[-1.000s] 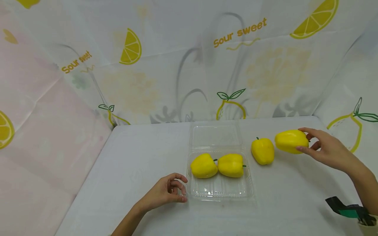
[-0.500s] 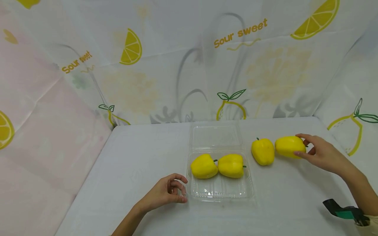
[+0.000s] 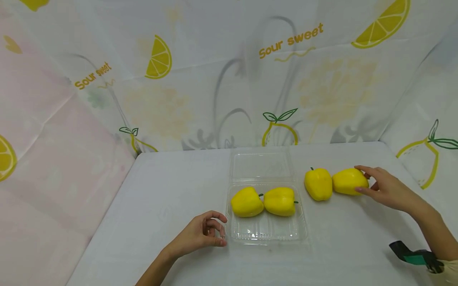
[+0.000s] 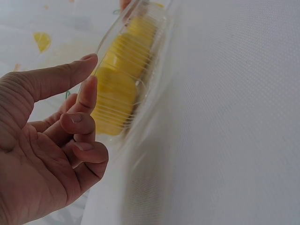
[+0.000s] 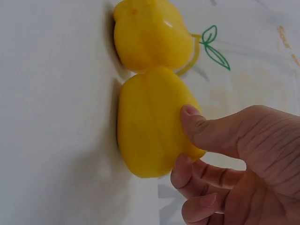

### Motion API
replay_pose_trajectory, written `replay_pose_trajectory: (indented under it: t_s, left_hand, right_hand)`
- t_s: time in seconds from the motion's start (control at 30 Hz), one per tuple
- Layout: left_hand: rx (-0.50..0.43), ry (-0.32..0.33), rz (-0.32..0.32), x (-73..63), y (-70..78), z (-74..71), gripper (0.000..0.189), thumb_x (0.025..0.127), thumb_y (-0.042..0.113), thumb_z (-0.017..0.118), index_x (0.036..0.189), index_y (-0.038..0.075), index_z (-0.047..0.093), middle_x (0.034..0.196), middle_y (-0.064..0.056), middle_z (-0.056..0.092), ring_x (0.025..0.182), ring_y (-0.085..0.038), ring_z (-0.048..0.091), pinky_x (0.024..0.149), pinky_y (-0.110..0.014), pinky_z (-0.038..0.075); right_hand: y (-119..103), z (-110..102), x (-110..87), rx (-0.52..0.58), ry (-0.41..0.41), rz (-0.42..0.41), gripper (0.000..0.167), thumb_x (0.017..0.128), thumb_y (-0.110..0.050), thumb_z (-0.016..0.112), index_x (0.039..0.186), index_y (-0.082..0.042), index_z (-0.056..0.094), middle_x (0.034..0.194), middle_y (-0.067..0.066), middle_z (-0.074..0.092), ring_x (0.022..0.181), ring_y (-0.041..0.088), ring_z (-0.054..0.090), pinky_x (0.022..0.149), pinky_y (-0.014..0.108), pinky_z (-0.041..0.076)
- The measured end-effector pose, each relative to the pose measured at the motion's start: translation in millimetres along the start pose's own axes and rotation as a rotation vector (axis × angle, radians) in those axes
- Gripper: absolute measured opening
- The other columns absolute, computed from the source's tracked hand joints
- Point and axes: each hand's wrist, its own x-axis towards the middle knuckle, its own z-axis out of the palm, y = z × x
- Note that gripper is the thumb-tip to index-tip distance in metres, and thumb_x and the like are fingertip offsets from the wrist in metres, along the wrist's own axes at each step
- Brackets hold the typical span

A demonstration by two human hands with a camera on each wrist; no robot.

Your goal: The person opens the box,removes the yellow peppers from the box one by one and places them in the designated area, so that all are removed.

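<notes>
My right hand (image 3: 390, 188) holds a yellow bell pepper (image 3: 345, 181) by its stem end, thumb and fingertips on its sides. In the right wrist view this bell pepper (image 5: 147, 126) lies on its side, its far end against a second bell pepper (image 5: 152, 35). A clear plastic clamshell container (image 3: 266, 234) lies opened flat, with two more bell peppers (image 3: 247, 201) side by side in its tray. At the tray's left edge is my left hand (image 3: 198, 233), fingers loosely bent and fingertips right at the rim. The left wrist view shows this hand (image 4: 56, 126) with thumb and forefinger apart.
The container's lid (image 3: 261, 165) lies folded back behind the tray. A white cloth covers the table (image 3: 171, 186), and lemon-printed fabric (image 3: 200, 79) hangs behind it and on both sides. A black and green strap (image 3: 411, 254) sticks out from the right wrist.
My right hand has lowered the bell pepper and moved slightly left, bringing it down beside the other one on the table. The left hand and the container have stayed in place.
</notes>
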Motion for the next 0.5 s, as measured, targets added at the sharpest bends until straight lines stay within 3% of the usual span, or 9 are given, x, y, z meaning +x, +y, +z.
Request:
replay_pose_trajectory:
  t_s: [0.2, 0.5]
  left_hand:
    - [-0.002, -0.001, 0.006, -0.6, 0.4, 0.2, 0.053, 0.08, 0.012, 0.083, 0.122, -0.002, 0.055, 0.091, -0.011, 0.068, 0.065, -0.009, 0.048, 0.059, -0.019, 0.04]
    - [-0.005, 0.004, -0.005, -0.4, 2.5, 0.7, 0.053, 0.079, 0.011, 0.083, 0.122, -0.002, 0.055, 0.091, -0.01, 0.068, 0.065, -0.01, 0.048, 0.059, -0.018, 0.04]
  right_hand:
    - [-1.1, -0.3, 0.1, 0.019, -0.037, 0.043, 0.069, 0.094, -0.028, 0.069, 0.144, 0.006, 0.036, 0.119, 0.032, 0.046, 0.079, 0.024, 0.055, 0.061, 0.027, 0.049]
    - [-9.7, 1.6, 3.0, -0.013, 0.03, 0.112, 0.068, 0.095, -0.043, 0.064, 0.138, 0.005, 0.045, 0.121, 0.032, 0.05, 0.075, 0.025, 0.052, 0.059, 0.034, 0.044]
